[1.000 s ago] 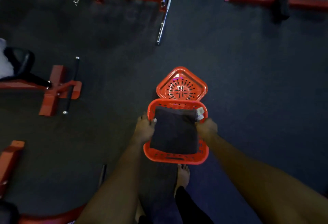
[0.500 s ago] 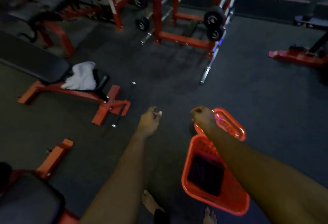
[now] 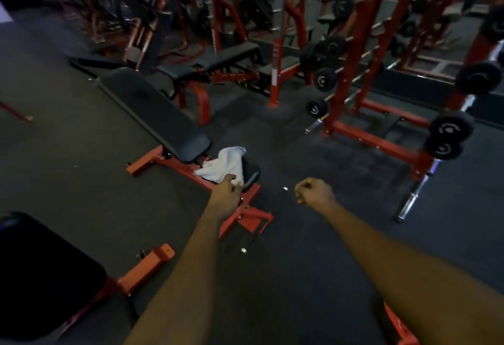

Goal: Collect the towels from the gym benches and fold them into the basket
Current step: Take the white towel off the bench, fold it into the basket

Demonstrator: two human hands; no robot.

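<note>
Low, dim light fills the gym, with one pale glow in the upper left corner. The white towel is the brightest spot, while the black bench pad sinks into shadow with little detail. Soft blur and grain cover the whole frame, and the wide lens bends the red rack toward the edges.

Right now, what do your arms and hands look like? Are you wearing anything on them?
My left arm and right arm are bare, no sleeves showing. The left hand and right hand wear no gloves, and I see no watch, bracelet or ring, though the picture is dim.
</note>
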